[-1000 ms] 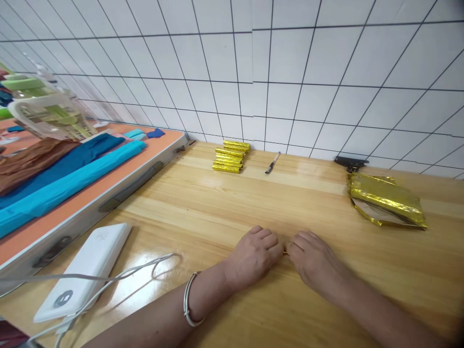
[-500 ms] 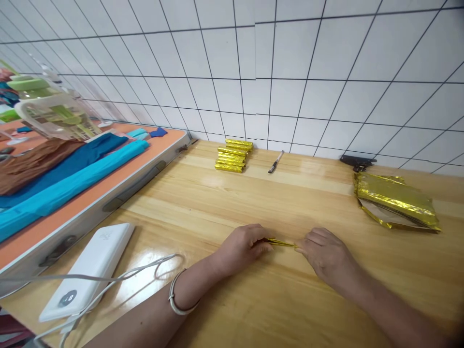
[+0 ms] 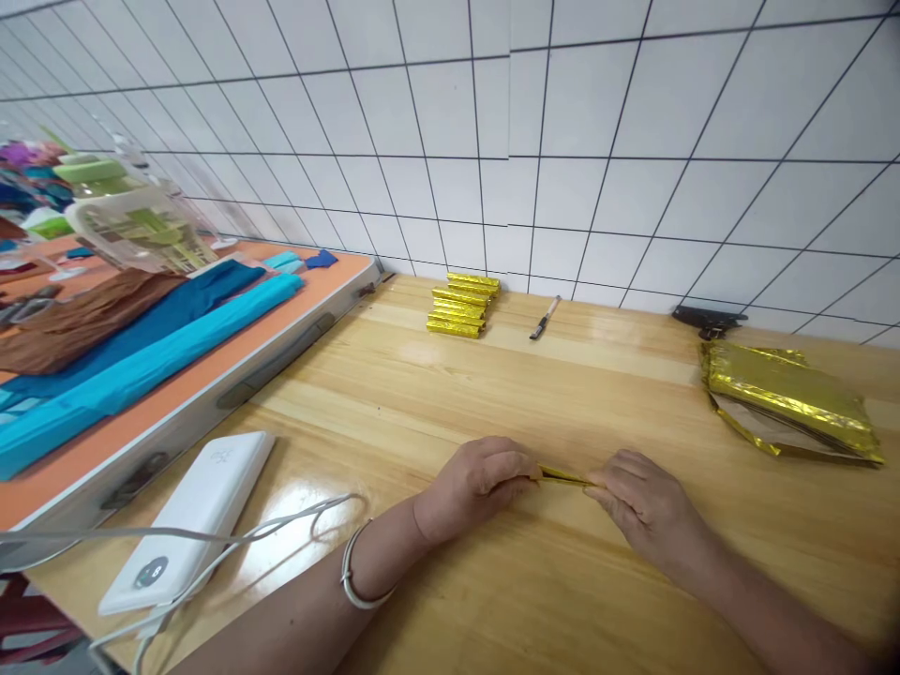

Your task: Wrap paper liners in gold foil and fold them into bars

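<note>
A narrow folded strip of gold foil paper (image 3: 564, 477) stretches between my two hands, just over the wooden table (image 3: 436, 403). My left hand (image 3: 485, 483) pinches its left end, with a bangle on that wrist. At the other end, the fingers of my right hand (image 3: 639, 497) are closed on the strip. Both ends are hidden by my fingers. Near the wall lies a row of several folded gold foil pieces (image 3: 464, 305). A stack of gold foil paper (image 3: 794, 394) sits at the right.
A pen (image 3: 545, 319) and a black clip (image 3: 709, 322) lie by the tiled wall (image 3: 450, 122). On the left are a white power bank (image 3: 187, 525) with a cable (image 3: 281, 520) and an orange-topped case (image 3: 295, 319) bearing blue cloth (image 3: 155, 361) and a clear basket (image 3: 141, 230).
The whole view has shifted slightly, so things appear further right. Both hands keep hold of the foil strip, whose visible part looks slightly more open.
</note>
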### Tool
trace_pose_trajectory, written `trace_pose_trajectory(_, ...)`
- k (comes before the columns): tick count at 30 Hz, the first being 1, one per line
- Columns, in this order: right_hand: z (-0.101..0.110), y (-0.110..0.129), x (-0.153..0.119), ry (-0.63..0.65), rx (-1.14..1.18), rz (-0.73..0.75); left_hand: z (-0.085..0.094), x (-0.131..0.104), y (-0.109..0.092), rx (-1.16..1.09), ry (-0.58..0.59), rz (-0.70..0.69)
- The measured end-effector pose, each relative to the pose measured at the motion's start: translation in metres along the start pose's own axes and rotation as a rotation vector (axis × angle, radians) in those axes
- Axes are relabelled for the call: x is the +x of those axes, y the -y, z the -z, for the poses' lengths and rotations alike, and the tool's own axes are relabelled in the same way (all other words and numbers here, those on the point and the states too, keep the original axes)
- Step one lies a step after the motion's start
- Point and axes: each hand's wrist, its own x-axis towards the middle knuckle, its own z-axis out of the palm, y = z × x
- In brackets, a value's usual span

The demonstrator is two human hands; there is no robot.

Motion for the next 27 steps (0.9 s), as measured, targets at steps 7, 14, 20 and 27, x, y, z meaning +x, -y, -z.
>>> trace_pose_trajectory(7, 0.002, 0.005, 0.003, -0.003, 0.017, 0.04, -0.001, -0.004, 0.001, -0.023, -0.03, -0.012)
trace_pose_trajectory(14, 0.004, 0.007, 0.004, 0.031, 0.004, 0.041, -0.003, 0.0, -0.011, -0.335, -0.035, 0.374)
trace_pose_trajectory(20, 0.005, 0.008, 0.004, 0.015, -0.03, 0.065, -0.01, 0.001, -0.012, -0.741, -0.124, 0.563)
trace_pose_trajectory(27, 0.004, 0.01, 0.003, 0.03, -0.081, 0.099, -0.003, 0.001, -0.007, -0.592, -0.049, 0.509)
